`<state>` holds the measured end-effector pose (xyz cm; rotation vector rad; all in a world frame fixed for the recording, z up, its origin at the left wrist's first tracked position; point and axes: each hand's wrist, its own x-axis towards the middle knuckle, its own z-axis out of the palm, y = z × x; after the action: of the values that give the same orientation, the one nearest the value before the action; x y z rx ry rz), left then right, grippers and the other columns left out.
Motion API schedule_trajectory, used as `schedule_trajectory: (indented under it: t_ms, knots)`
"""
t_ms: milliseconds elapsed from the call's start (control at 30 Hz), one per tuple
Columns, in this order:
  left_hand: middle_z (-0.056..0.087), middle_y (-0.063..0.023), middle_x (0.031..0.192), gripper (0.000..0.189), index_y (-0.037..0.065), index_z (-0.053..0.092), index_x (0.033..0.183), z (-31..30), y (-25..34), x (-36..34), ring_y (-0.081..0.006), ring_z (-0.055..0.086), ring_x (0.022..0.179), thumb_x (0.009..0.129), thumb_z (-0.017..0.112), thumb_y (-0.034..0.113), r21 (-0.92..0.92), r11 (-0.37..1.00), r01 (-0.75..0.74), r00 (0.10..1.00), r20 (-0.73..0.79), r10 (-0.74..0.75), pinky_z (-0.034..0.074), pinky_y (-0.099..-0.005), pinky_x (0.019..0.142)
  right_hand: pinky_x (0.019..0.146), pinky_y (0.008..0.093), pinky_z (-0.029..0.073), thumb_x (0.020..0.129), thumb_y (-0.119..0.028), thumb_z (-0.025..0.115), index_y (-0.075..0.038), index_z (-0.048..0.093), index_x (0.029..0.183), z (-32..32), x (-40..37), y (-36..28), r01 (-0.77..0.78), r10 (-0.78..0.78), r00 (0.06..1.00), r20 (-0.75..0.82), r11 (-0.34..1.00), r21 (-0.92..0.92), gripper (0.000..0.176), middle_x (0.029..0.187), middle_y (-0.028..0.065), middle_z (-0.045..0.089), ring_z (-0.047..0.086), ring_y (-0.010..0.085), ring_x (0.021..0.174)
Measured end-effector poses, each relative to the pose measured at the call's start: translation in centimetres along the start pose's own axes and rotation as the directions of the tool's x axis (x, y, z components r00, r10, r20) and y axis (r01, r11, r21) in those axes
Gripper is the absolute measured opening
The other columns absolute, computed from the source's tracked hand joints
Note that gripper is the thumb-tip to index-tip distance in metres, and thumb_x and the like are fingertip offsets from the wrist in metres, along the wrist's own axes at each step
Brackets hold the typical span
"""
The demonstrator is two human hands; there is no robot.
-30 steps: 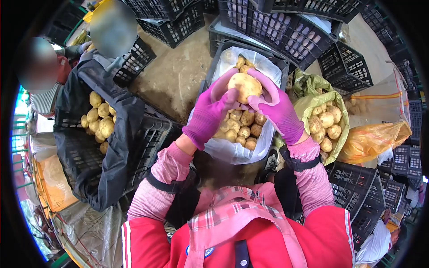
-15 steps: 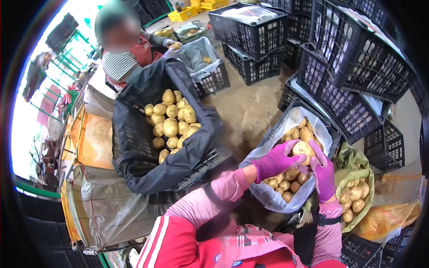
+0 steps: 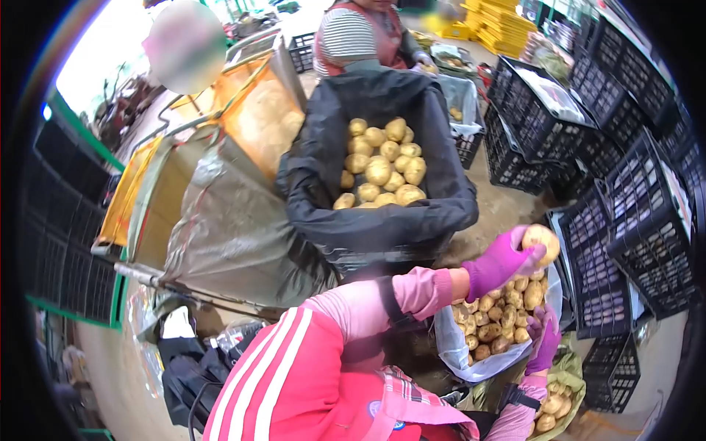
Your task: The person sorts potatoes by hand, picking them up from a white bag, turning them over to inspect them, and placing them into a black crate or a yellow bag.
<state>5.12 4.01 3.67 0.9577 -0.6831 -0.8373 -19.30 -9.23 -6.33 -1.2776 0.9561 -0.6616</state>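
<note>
Only my left hand is now holding the pale round potato; my right hand is lowering, grip unclear.

Not much of the potato actually shows: the gloved fingers of the left hand wrap its lower side. The right hand sits low against the edge of the white bag, and honestly I can't tell if it's gripping anything. The green sack runs off into the dark lens border. The co-worker in the striped top is chopped off by the top edge, and their hands are too small to read. A blurred patch covers someone at the top left. The folded liner of the black-lined crate hides its lower potatoes.
</note>
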Motion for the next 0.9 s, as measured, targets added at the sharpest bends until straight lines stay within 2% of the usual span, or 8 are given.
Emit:
schedule_trajectory:
  t_ms: [33,267,333,400,467,567,667,900]
  knots:
    - [0.064,-0.0080,0.111,0.052,0.001,0.050,0.132,-1.0,2.0,0.0,-0.0149,0.063,0.100,0.096,0.065,0.035,0.175,0.979,-0.102,0.985,-0.122,0.124,0.055,-0.0304,0.082,0.073,0.0233,0.052,0.102,-0.036,0.054,-0.008,0.051,0.139,-0.3,0.2,0.5,-0.042,0.041,0.999,-0.014,0.999,-0.024,0.047,0.118,0.0077,0.066,0.065,0.0113,0.083]
    - [0.064,-0.0096,0.114,0.047,0.002,0.055,0.125,-12.1,20.6,-11.4,-0.0219,0.065,0.103,0.102,0.051,0.043,-0.094,0.667,-0.739,0.600,-0.543,0.588,0.051,-0.0404,0.101,0.078,0.0289,0.052,0.100,-0.039,0.054,-0.011,0.052,0.139,-1.8,1.2,3.6,-0.118,0.113,0.992,-0.054,0.988,-0.096,0.048,0.121,0.0083,0.065,0.065,0.0144,0.088]
    - [0.065,-0.0138,0.117,0.051,0.002,0.056,0.124,-15.7,23.8,-14.1,-0.0238,0.064,0.105,0.099,0.055,0.047,0.004,0.465,-0.885,0.319,-0.722,0.614,0.051,-0.0431,0.103,0.078,0.0297,0.052,0.100,-0.039,0.055,-0.011,0.052,0.140,-1.8,1.6,4.0,-0.119,0.114,0.992,-0.048,0.987,-0.112,0.049,0.123,0.0089,0.065,0.066,0.0150,0.089]
    - [0.065,-0.0168,0.120,0.055,0.001,0.057,0.121,-19.0,25.7,-16.4,-0.0272,0.063,0.110,0.097,0.058,0.049,-0.063,0.384,-0.921,0.268,-0.818,0.509,0.050,-0.0434,0.104,0.079,0.0300,0.052,0.100,-0.040,0.055,-0.011,0.052,0.140,-1.9,1.6,4.3,-0.106,0.102,0.994,-0.038,0.986,-0.128,0.049,0.123,0.0092,0.065,0.066,0.0153,0.089]
    - [0.063,-0.0183,0.124,0.052,0.001,0.056,0.124,-20.2,25.0,-17.1,-0.0295,0.062,0.111,0.098,0.056,0.046,-0.193,0.374,-0.907,0.382,-0.751,0.538,0.048,-0.0449,0.106,0.081,0.0321,0.053,0.100,-0.041,0.054,-0.011,0.051,0.141,-1.8,1.7,4.6,-0.106,0.105,0.994,-0.012,0.986,-0.132,0.050,0.125,0.0106,0.065,0.066,0.0184,0.092]
    - [0.051,-0.0201,0.139,0.047,0.001,0.040,0.143,-15.2,21.2,-14.2,-0.0282,0.058,0.119,0.104,0.048,0.026,-0.105,0.676,-0.730,0.627,-0.495,0.601,0.046,-0.0421,0.107,0.081,0.0337,0.053,0.100,-0.042,0.054,-0.010,0.051,0.140,-2.2,2.2,5.6,-0.127,0.122,0.991,-0.050,0.988,-0.093,0.052,0.126,0.0112,0.065,0.066,0.0219,0.095]
    - [0.060,-0.0195,0.129,0.044,0.000,0.044,0.141,-9.0,16.9,-10.7,-0.0234,0.065,0.107,0.105,0.047,0.025,-0.114,0.941,-0.319,0.935,-0.199,0.293,0.053,-0.0367,0.098,0.077,0.0290,0.053,0.100,-0.034,0.057,-0.008,0.061,0.131,-1.0,-0.8,3.2,0.015,-0.016,0.998,-0.062,1.000,-0.011,0.040,0.115,0.0090,0.069,0.067,0.0182,0.088]
    - [0.062,-0.0162,0.127,0.045,-0.003,0.047,0.140,1.2,7.3,-4.3,-0.0195,0.064,0.107,0.104,0.049,0.024,0.256,0.962,0.093,0.943,0.288,-0.168,0.051,-0.0327,0.096,0.077,0.0280,0.054,0.100,-0.035,0.057,-0.008,0.056,0.135,-4.8,-2.8,2.1,0.033,-0.024,0.992,-0.124,0.996,0.077,0.044,0.117,0.0104,0.068,0.069,0.0172,0.087]
